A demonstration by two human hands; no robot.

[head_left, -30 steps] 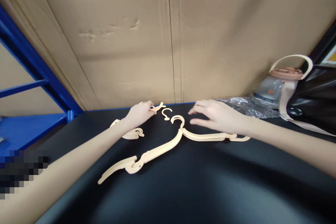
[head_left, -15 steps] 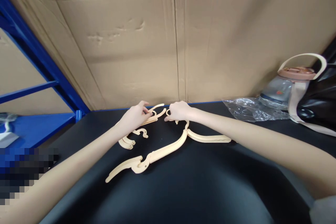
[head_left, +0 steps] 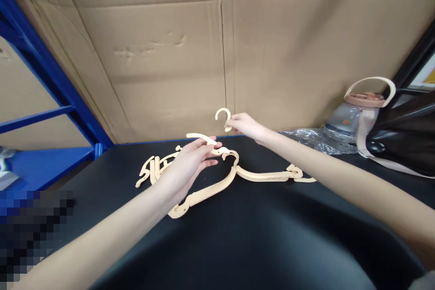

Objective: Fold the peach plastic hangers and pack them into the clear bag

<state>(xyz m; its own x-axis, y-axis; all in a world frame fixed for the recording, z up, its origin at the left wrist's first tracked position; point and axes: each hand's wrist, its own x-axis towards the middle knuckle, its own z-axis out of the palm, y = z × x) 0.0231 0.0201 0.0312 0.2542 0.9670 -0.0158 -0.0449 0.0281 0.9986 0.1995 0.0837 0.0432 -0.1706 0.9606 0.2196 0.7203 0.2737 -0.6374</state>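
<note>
My blk tabletop (head_left: 265,231), brown cardbd wall (head_left: 163,77) behind
Wall's creased w/ vert. seam (head_left: 223,50); blue metal frame (head_left: 84,111) to my L; soft lt sheen on near tabletop.

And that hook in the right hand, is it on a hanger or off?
Off. The right hand pinches the hook by its lower end, apart from the spread hanger on the black tabletop.

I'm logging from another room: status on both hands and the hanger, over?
Right hand: pinching loose hook, raised. Left hand: holding curved piece. Larger hanger: lying on black table, its left end partly hidden behind left forearm.
</note>
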